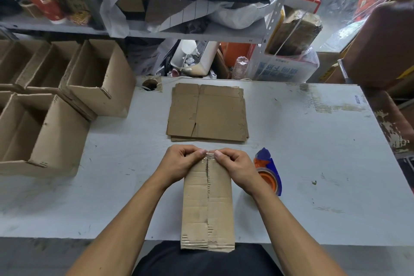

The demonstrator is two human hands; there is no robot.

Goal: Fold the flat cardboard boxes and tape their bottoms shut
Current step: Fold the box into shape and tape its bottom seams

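Both hands are gripping the far end of the folded box (208, 199): the left hand (179, 163) and right hand (235, 166) are pinching the clear tape (209, 156) over its seam. Uneven thumb pressure risks wrinkling it. Beyond the knuckles, flat boxes (207, 112) are waiting; the tape dispenser (267, 170) is lying just right of the right hand.

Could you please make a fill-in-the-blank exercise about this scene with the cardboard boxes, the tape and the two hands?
1. Both hands, the left hand and the right hand, press the clear tape at the far end of the ____ box.
2. The tape dispenser lies on the table just to the ____ of that box.
3. The stack of flat boxes lies ____ the hands, farther from the person.
4. The finished open boxes stand on the ____ side.

Missing words: folded; right; beyond; left
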